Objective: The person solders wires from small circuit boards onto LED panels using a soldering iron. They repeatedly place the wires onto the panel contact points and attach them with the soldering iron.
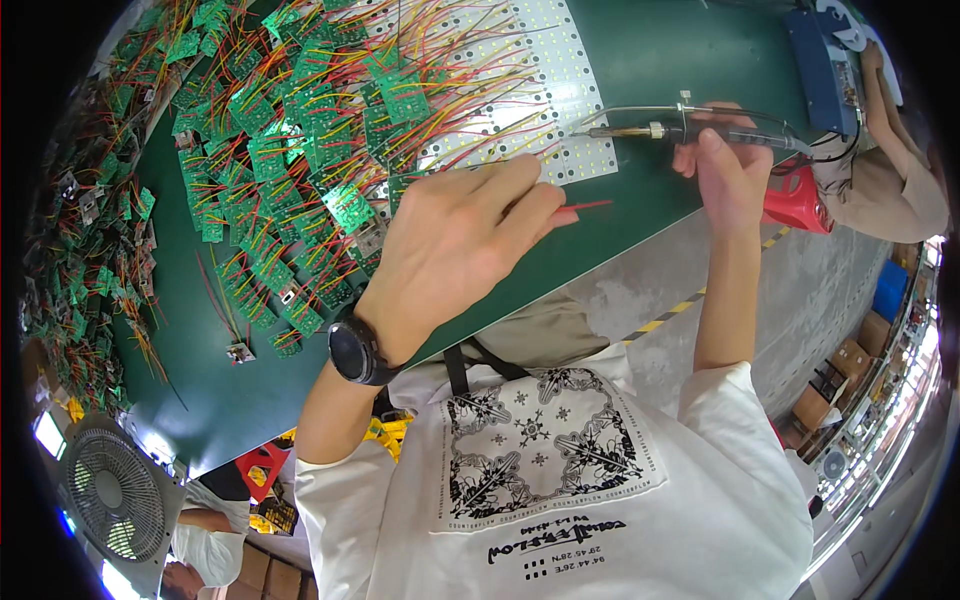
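Soldering iron sits in the right hand, whose grip is closed around it, its tip over the white dotted panel on the green surface; the left hand has its grip pinched on a slim red piece.

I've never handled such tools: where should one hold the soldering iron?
The dark handle of the soldering iron seems best, approached from the near right, where the right hand holds it: the slim metal tip points left.
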The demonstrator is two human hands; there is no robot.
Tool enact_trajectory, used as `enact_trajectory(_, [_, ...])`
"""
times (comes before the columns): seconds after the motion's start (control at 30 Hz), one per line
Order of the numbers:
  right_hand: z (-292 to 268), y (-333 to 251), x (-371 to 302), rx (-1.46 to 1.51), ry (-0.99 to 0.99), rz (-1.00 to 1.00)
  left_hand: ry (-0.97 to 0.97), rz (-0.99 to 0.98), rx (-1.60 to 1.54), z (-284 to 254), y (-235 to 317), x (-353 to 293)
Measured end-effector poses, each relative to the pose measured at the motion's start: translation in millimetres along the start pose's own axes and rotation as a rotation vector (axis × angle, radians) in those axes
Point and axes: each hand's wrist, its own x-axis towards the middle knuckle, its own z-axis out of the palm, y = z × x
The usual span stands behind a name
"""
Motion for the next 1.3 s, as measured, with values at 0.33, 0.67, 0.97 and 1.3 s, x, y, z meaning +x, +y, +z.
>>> enact_trajectory(0.33, [1.8,-0.5,-0.4,0.053,0.004,-0.032,0.070,-0.071,0.077,8.5,0.9,3.8])
enact_trajectory(0.67, [1.1,1.0,-0.7,0.065,-0.002,-0.015,-0.074,-0.020,0.092,3.8,1.7,1.1])
enact_trajectory(0.97, [-3.4,4.6,-1.0,0.090,-0.033,-0.056,0.122,0.021,0.100,8.9,-5.7,-3.0])
enact_trajectory(1.3, [-7.7,6.6,-2.5,0.125,-0.090,-0.099,0.131,-0.011,0.081,11.3,-13.1,-4.0])
